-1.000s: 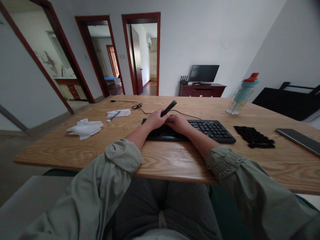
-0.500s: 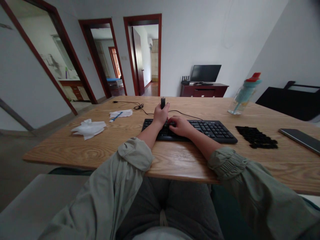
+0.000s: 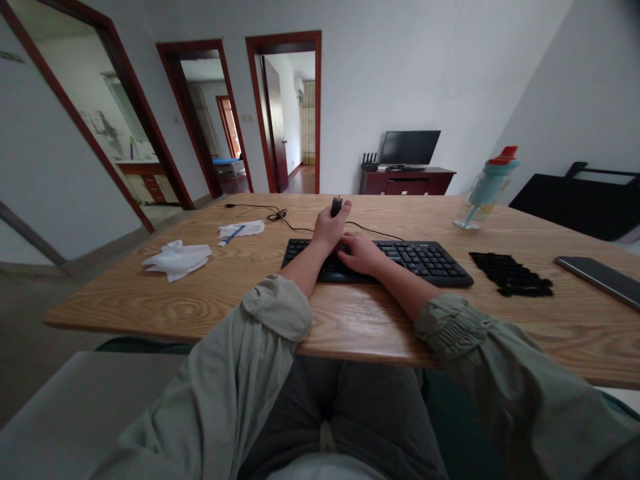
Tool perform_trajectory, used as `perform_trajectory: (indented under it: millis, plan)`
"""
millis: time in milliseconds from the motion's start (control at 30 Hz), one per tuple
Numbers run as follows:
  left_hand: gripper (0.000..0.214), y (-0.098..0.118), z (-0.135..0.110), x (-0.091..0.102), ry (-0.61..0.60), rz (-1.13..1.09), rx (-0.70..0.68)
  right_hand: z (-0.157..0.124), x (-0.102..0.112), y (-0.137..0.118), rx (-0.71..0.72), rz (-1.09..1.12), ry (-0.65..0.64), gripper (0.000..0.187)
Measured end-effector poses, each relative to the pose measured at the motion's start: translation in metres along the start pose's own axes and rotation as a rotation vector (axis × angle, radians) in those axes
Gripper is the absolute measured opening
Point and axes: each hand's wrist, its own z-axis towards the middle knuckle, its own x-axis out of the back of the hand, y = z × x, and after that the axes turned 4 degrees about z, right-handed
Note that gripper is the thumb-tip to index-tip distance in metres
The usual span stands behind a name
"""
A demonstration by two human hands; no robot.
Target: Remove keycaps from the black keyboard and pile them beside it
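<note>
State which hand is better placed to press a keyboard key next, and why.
Probably the right hand: it lies over the keyboard, while the left hand is closed around a dark handle.

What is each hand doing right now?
Left hand: closed around a dark, stick-like object.
Right hand: partly curled over the keyboard; whether it holds anything cannot be told.
</note>
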Motion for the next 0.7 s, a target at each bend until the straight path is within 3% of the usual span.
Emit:
perform_trajectory:
  millis: [167, 300, 700]
  plan:
    - [0.043, -0.005, 0.006, -0.002, 0.084, 0.206, -0.118, -0.001, -0.003, -0.001, -0.046, -0.099, -0.039, 0.035]
    - [0.042, -0.009, 0.009, 0.000, 0.124, 0.217, -0.126, -0.002, -0.003, -0.001, -0.036, -0.058, -0.100, 0.035]
    - [0.046, -0.013, 0.008, 0.000, 0.159, 0.136, -0.119, 0.000, -0.001, -0.002, -0.032, -0.070, -0.104, 0.037]
